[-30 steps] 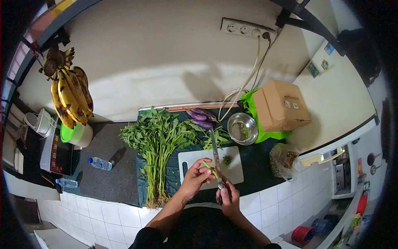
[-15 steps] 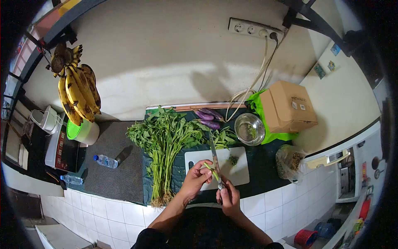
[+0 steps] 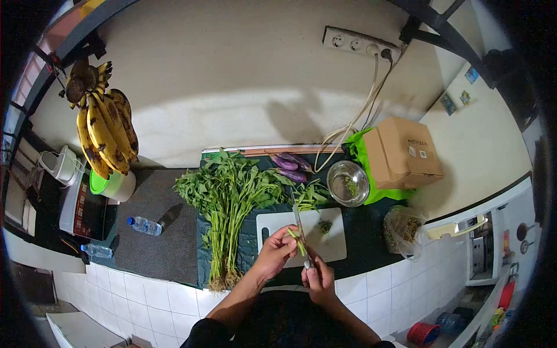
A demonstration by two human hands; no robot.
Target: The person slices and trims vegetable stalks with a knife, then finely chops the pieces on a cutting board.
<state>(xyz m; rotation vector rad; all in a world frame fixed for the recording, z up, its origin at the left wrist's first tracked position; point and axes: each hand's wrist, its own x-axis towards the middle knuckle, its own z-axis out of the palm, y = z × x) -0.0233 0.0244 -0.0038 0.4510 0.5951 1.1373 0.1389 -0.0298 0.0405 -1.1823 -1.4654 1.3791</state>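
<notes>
My left hand pinches short green stems above the lower part of the white cutting board. My right hand is closed round the handle of a knife, whose blade points up and away beside the stems. A small dark green heap lies on the board. Left of the board is a large bunch of leafy greens with roots toward me. Cut leafy pieces lie beyond the board, near purple eggplants. A metal bowl holds some green bits.
A cardboard box stands on a green bag at the right, near a plastic bag of produce. Bananas hang at the left above a lidded tub. Two water bottles lie on the left.
The view has shifted, so the counter items appear farther right than a second ago. The stems and knife are still held, with the stems at a slightly different angle against the blade.
</notes>
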